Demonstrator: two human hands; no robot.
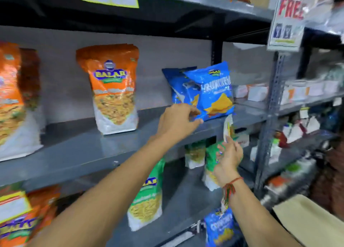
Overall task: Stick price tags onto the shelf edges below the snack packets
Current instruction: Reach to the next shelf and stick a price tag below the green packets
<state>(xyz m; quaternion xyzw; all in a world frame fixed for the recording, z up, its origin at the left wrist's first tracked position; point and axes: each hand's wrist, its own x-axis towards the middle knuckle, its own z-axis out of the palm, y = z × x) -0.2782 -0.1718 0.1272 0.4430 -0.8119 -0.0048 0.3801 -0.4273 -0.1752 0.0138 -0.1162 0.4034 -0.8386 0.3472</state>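
Left hand of mine reaches up to the middle shelf, fingers loosely curled with thumb and forefinger apart, their tips touching the bottom left corner of the front blue chips packet. I see no firm pinch on the bag; the hand looks part open and holds nothing. That packet stands tilted near the right end of the shelf, close to its front edge, with a second blue packet just behind and to its left. An orange Balaji snack bag stands upright further left on the same shelf, well apart from the blue ones, and another orange bag sits at the far left.

My right hand is lower, in front of the shelf's front edge below the blue packet, palm turned toward me, fingers raised. Between fingertips and thumb it holds a small pale price tag, which rises from the hand and lies against or just in front of the shelf edge; the picture is blurred there, so I cannot tell whether it touches the metal. A red thread circles that wrist.

Green snack bags stand on the shelf below, some hidden behind my right hand. A paper sign reading FREE hangs at the upper right, by the grey upright post.
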